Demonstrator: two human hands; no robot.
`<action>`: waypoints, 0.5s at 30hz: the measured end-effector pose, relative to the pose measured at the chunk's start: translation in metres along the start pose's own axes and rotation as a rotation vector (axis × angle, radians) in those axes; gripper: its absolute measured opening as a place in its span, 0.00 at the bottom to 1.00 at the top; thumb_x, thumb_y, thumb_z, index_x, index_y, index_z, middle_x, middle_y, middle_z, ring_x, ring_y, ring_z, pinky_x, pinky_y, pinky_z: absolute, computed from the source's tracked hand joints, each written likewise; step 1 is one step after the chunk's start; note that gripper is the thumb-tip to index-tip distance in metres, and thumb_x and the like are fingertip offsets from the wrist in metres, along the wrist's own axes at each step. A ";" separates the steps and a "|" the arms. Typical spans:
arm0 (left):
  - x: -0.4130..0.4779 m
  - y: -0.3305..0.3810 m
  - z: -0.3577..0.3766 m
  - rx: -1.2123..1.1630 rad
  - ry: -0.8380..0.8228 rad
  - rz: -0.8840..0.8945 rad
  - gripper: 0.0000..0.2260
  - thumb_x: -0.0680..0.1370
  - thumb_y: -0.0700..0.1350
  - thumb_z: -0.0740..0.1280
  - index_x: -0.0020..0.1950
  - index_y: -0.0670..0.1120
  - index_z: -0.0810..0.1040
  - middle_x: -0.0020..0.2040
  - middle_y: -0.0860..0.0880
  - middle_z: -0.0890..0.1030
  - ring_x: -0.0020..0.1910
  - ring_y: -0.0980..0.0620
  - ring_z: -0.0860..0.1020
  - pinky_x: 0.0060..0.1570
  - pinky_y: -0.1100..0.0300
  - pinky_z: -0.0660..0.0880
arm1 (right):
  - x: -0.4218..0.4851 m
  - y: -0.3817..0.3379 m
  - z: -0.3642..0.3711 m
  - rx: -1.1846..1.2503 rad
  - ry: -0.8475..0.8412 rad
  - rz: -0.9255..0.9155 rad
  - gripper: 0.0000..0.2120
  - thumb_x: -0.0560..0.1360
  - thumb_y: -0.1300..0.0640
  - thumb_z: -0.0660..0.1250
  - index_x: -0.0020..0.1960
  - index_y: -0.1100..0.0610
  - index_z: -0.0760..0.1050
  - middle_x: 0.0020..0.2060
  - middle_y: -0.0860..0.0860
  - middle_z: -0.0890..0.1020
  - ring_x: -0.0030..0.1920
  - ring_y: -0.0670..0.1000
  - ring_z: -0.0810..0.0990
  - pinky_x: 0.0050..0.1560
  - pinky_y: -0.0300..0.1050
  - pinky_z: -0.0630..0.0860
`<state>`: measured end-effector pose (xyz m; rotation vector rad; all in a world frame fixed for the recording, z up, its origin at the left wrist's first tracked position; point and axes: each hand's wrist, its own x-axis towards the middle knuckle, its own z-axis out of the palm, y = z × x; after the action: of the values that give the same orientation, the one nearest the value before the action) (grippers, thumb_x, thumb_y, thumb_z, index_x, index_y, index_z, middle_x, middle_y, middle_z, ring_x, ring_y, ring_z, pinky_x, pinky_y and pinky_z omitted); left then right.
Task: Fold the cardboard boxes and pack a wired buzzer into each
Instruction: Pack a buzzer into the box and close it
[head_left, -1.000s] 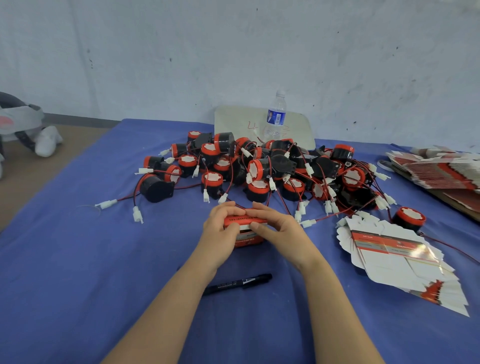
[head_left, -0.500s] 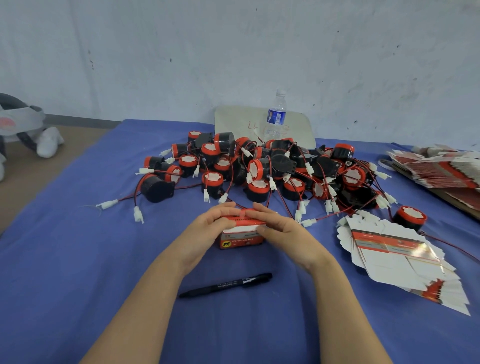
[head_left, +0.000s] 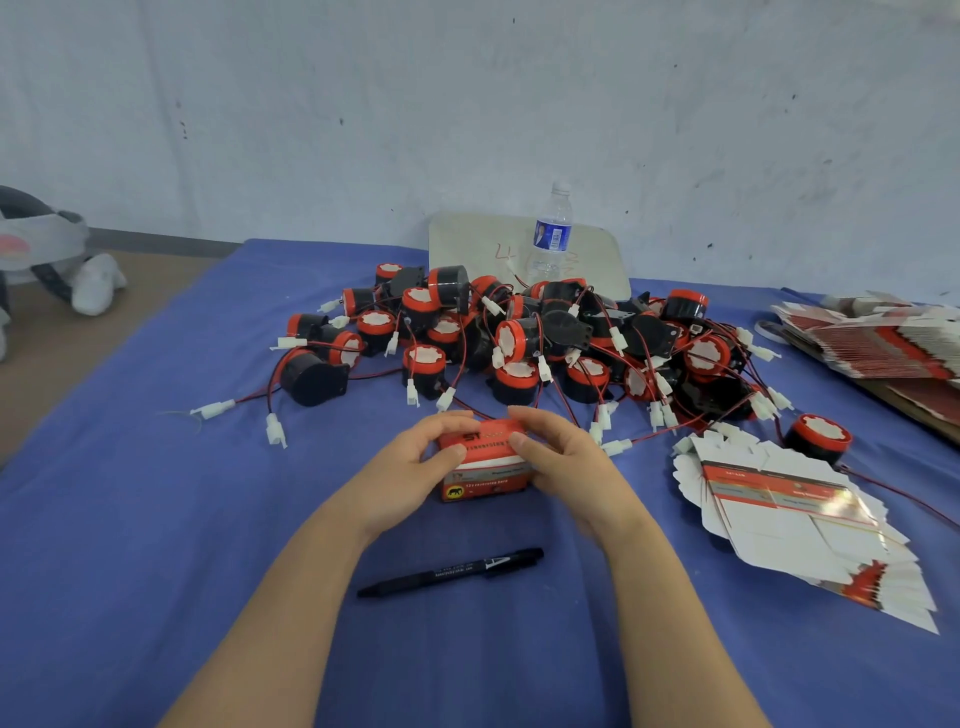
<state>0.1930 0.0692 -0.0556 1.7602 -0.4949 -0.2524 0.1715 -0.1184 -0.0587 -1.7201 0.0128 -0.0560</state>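
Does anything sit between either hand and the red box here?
Nothing visible. The left hand and right hand both grip the red box directly; the black pen lies nearer the person, apart from it.

A small red-and-white cardboard box (head_left: 485, 465) sits mid-table on the blue cloth-covered table (head_left: 156, 519), held between two hands.

The left hand (head_left: 410, 467) grips its left end and the right hand (head_left: 566, 462) its right end. Behind it lies a heap of black-and-red round wired buzzers (head_left: 519, 338). Behind the heap, a clear plastic water bottle (head_left: 550, 234) stands before a pale flat board (head_left: 467, 244). A black marker pen (head_left: 452, 571) lies in front of the box. To the right is a fanned stack of flat white-and-red cardboard blanks (head_left: 789, 530), with a second such stack (head_left: 883, 338) farther back.
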 end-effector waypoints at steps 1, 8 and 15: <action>0.000 0.000 0.002 0.017 0.011 -0.005 0.12 0.82 0.42 0.58 0.62 0.55 0.74 0.60 0.64 0.70 0.55 0.67 0.73 0.44 0.76 0.72 | 0.000 0.000 0.000 0.028 0.007 0.038 0.12 0.79 0.57 0.64 0.61 0.49 0.74 0.62 0.52 0.77 0.60 0.52 0.77 0.63 0.51 0.75; 0.005 0.000 0.019 0.216 0.065 0.000 0.17 0.83 0.40 0.50 0.71 0.52 0.65 0.69 0.57 0.61 0.68 0.55 0.60 0.69 0.56 0.63 | 0.000 0.003 0.002 0.130 -0.057 0.105 0.10 0.81 0.59 0.60 0.51 0.49 0.78 0.49 0.47 0.82 0.52 0.45 0.80 0.56 0.42 0.78; 0.008 -0.007 0.035 0.361 0.195 0.020 0.18 0.83 0.45 0.53 0.74 0.50 0.61 0.73 0.52 0.59 0.70 0.51 0.58 0.70 0.54 0.62 | -0.002 0.003 0.008 0.091 0.003 0.084 0.11 0.81 0.63 0.58 0.58 0.52 0.75 0.53 0.50 0.80 0.55 0.48 0.77 0.62 0.47 0.74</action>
<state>0.1864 0.0358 -0.0702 2.1037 -0.4351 0.0275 0.1699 -0.1108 -0.0625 -1.6271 0.0838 0.0030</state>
